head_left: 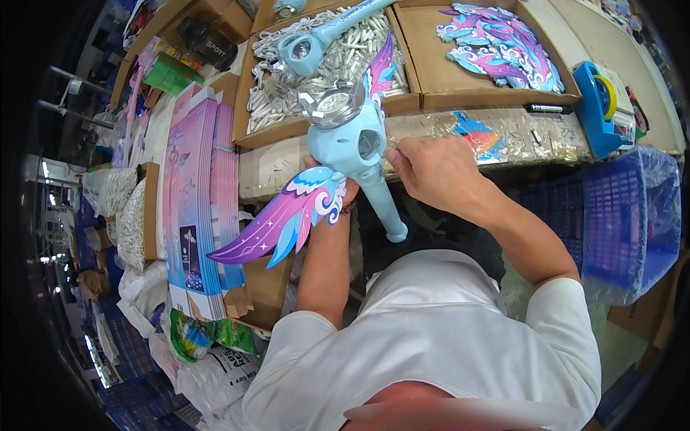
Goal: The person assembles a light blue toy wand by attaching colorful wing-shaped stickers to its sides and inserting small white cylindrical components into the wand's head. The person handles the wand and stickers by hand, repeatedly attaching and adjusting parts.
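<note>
A light-blue toy wand [334, 149] stands tilted in front of me, its handle pointing down toward my lap. My left hand [350, 192] is closed around the wand below its head, mostly hidden behind it. A purple, pink and blue wing piece [284, 215] spreads from the wand's left side, and a second wing piece [382, 68] rises at its upper right. Clear plastic [334, 106] covers the top of the head. Close beside the wand's right side, my right hand [440, 172] has its fingers curled and thumb pressed in; whatever they hold is hidden.
Another blue wand [305, 52] lies across a carton of white corded parts [269, 111]. Wing pieces [496, 43] fill the carton beside it. A marker [550, 109], blue tape dispenser [595, 108] and blue basket [622, 215] are rightward; flat printed boxes [192, 208] stack at left.
</note>
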A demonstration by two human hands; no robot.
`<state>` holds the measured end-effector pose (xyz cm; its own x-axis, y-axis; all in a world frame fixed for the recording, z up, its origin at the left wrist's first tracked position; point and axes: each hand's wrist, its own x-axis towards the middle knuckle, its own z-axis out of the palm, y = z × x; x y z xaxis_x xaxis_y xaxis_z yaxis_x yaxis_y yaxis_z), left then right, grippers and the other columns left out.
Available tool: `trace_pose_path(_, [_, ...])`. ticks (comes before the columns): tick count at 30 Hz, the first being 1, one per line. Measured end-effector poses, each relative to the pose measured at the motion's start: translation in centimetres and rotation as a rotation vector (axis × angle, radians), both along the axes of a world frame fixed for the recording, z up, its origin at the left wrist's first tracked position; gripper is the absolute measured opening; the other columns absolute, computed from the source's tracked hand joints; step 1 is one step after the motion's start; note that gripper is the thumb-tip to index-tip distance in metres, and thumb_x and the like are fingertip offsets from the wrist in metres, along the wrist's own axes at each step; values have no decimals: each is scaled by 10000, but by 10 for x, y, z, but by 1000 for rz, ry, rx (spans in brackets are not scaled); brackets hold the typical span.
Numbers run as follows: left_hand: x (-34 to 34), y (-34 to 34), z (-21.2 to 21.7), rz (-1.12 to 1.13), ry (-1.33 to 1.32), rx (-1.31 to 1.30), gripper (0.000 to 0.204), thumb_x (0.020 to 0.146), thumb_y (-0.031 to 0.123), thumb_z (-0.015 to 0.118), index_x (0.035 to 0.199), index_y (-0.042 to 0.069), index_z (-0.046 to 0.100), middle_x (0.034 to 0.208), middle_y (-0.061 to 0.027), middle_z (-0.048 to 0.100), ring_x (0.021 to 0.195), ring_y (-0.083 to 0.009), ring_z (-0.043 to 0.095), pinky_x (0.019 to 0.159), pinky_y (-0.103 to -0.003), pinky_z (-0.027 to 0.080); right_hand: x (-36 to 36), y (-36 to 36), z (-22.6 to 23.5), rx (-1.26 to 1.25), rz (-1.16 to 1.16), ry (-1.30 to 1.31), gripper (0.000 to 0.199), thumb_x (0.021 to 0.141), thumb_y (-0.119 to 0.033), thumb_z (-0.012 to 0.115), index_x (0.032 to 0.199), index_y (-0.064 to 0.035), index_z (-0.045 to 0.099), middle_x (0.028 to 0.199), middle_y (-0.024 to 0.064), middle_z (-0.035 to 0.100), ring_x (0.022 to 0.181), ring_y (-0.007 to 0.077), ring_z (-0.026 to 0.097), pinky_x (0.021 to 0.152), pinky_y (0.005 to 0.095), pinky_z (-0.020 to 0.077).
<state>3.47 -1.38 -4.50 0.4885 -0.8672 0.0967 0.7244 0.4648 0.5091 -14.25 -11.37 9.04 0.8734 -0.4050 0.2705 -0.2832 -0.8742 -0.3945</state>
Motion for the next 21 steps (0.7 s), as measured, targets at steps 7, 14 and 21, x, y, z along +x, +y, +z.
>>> trace_pose_path(7, [2,2,5,39,-61,28,1130,668,658,706,1458,26,203,1453,-260,288,1277,-499,347,1072,-605,278,-3,-3,-1,3,67,11,234,900,-257,546,834,-43,612,635,163,622,606,359,623,538,478,464])
trace_pose_path(14, [16,-8,40,-310,129,-470,756,872,507,550,1398,1,354,1356,-266,446,1231,-490,432,1061,-589,336,-16,-13,-21,634,-11,-190,250,953,-247,525,957,1,561,734,135,598,682,245,593,630,372,463])
trace_pose_path(21, [9,-28,36,-426,269,-537,492,925,275,536,1343,27,456,1312,-213,518,1237,-388,477,1066,-502,372,7,24,-87,1060,176,-321,517,996,-473,369,1121,-9,559,865,56,597,743,121,570,680,269,488])
